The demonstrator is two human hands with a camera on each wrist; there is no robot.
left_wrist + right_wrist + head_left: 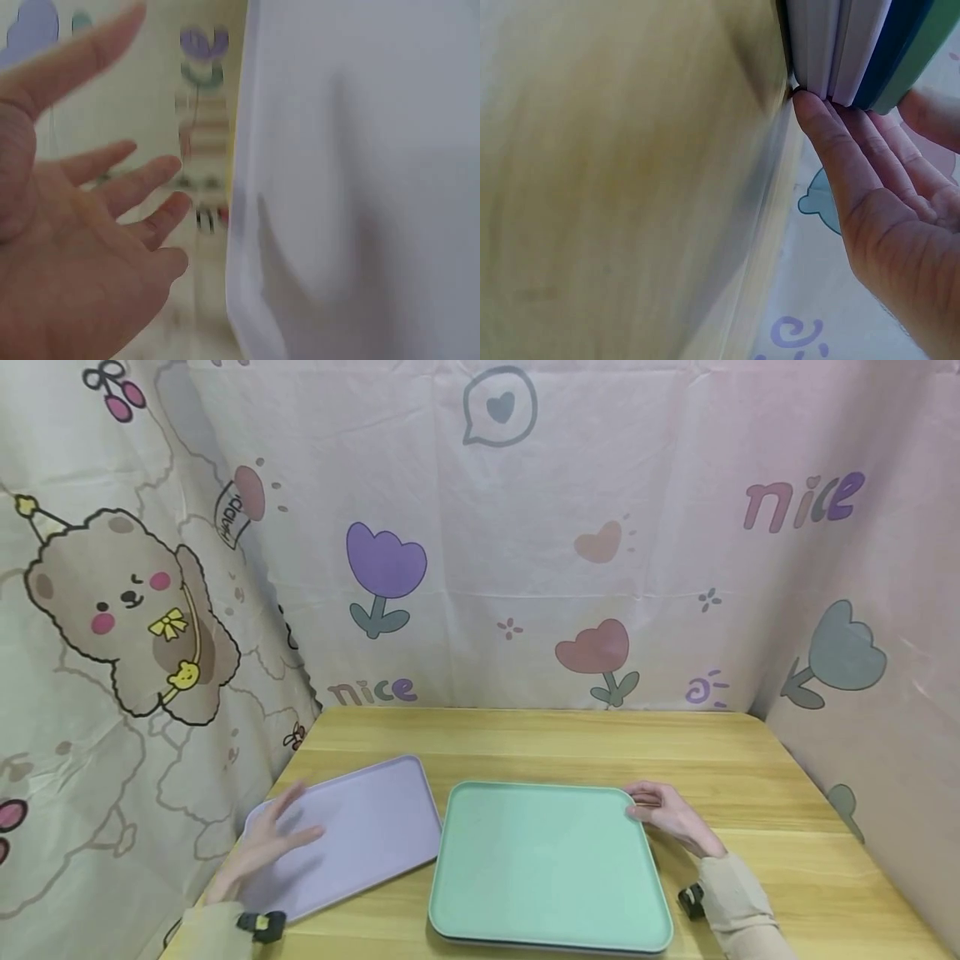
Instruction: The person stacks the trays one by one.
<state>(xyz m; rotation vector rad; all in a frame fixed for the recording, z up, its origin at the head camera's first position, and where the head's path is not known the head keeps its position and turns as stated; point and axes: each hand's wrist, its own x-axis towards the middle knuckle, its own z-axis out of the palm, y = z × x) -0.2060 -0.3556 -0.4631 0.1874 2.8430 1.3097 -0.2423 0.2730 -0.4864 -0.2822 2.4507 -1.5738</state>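
Observation:
A lavender tray (367,827) lies slanted at the left of the table. Over its left end hovers my left hand (262,847), fingers spread and thumb apart, holding nothing; in the left wrist view, a gap separates it from the tray's rim. To the right, a mint green tray (547,868) tops a stack of trays. My right hand (671,818) grips the stack's far right corner. The right wrist view shows its fingers along the stacked edges and its thumb by the green rim. Beneath the green one, a dark blue tray (892,56) and pale lavender trays (840,52) show.
The wooden table (540,739) extends behind and to the right of the stack. Printed cloth (480,568) hangs along the back and both sides. The loose lavender tray's right edge reaches close to the stack's left side.

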